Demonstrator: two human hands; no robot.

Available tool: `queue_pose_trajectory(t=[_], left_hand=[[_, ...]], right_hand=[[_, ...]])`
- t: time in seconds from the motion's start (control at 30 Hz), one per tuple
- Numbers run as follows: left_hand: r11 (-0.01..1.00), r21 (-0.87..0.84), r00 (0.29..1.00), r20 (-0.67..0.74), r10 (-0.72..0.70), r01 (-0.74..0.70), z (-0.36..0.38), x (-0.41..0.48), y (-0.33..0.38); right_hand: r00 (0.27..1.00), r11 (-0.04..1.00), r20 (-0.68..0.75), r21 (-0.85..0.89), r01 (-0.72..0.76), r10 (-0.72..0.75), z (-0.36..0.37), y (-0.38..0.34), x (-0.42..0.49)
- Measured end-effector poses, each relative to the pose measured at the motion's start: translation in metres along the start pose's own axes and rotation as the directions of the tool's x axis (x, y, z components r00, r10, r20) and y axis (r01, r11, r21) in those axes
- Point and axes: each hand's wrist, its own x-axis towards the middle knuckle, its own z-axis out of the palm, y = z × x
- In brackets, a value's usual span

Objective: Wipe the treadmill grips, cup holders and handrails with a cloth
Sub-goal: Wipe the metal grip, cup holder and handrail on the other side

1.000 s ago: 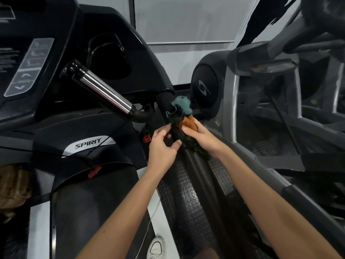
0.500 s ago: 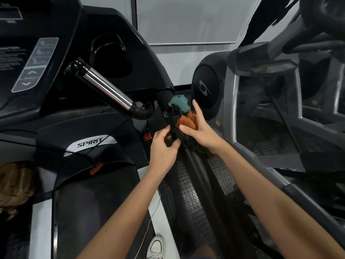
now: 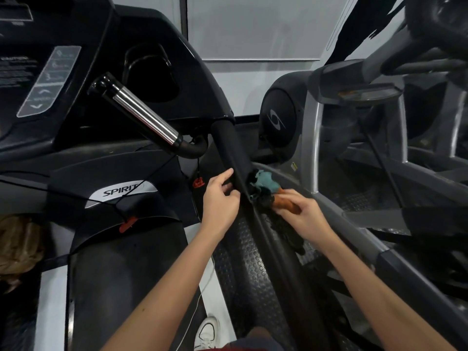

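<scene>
A black padded handrail (image 3: 234,158) runs from the treadmill console down toward me. A bunched cloth (image 3: 267,184) in teal, black and orange is pressed against the rail's right side. My right hand (image 3: 302,215) grips the cloth's orange end. On the rail's left side my left hand (image 3: 220,198) pinches the cloth's black edge where it wraps under the rail. A chrome pulse grip (image 3: 141,114) sticks out above left. Behind it, the console holds a dark cup holder (image 3: 152,72).
The console's control panel (image 3: 48,81) sits at upper left. A red safety clip (image 3: 128,222) on a black cord lies on the motor cover (image 3: 114,196). A grey elliptical machine (image 3: 314,138) stands close on the right. My white shoe (image 3: 207,333) is on the floor below.
Both hands and the cloth have slid down the handrail toward me, baring its upper part. My right hand's fingers, spread half a second ago, have closed on the cloth.
</scene>
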Motion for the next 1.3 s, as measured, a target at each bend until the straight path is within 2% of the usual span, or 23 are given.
queue_pose_trajectory(t=[0.1,0.17,0.23,0.33,0.5,0.67,0.77,0.87,0.93,1.0,1.17,1.3], left_hand=[[0.999,0.036,1.000,-0.016,0.022,-0.021,0.001,-0.003,0.005],[0.998,0.061,0.999,-0.018,0.030,-0.029,0.002,-0.004,0.005],[0.997,0.073,0.999,-0.017,0.037,-0.036,0.001,-0.004,0.003],[0.999,0.039,1.000,-0.001,0.019,-0.019,0.000,-0.004,-0.001],[1.000,0.009,1.000,-0.007,0.018,-0.018,0.002,-0.005,-0.001],[0.999,-0.035,1.000,0.011,-0.007,0.007,0.001,-0.005,-0.002],[0.999,0.024,0.999,0.008,0.038,-0.038,0.000,-0.007,0.000],[0.995,0.079,0.998,0.028,0.058,-0.060,-0.001,-0.008,-0.002],[0.995,0.078,0.997,0.055,0.051,-0.056,-0.002,-0.010,-0.006],[0.997,0.061,0.998,0.059,0.033,-0.037,-0.002,-0.013,-0.008],[1.000,-0.004,0.999,0.037,0.028,-0.028,-0.001,-0.016,-0.011],[0.999,-0.050,0.998,0.066,-0.008,0.011,-0.001,-0.016,-0.012]], right_hand=[[0.994,0.999,0.104,-0.006,-0.040,0.040,0.015,-0.015,0.023],[0.977,0.991,0.172,0.027,-0.131,0.124,0.025,-0.029,0.049],[0.969,0.984,0.184,0.043,-0.174,0.164,0.030,-0.038,0.071],[0.984,0.990,0.117,0.041,-0.138,0.133,0.030,-0.038,0.078],[0.997,0.994,-0.034,-0.076,0.072,-0.075,0.015,-0.022,0.028],[0.994,0.995,-0.076,-0.062,0.074,-0.079,0.008,-0.011,-0.020],[0.998,0.996,0.025,-0.060,0.059,-0.058,0.014,-0.017,0.002],[0.978,0.994,0.182,0.009,-0.109,0.106,0.023,-0.032,0.043],[0.964,0.982,0.208,0.047,-0.181,0.168,0.027,-0.037,0.059],[0.973,0.985,0.177,0.064,-0.163,0.150,0.027,-0.035,0.058],[1.000,0.998,-0.009,0.060,-0.006,0.007,0.016,-0.021,0.003],[0.997,0.997,-0.063,0.064,-0.039,0.043,0.002,-0.013,-0.048]])
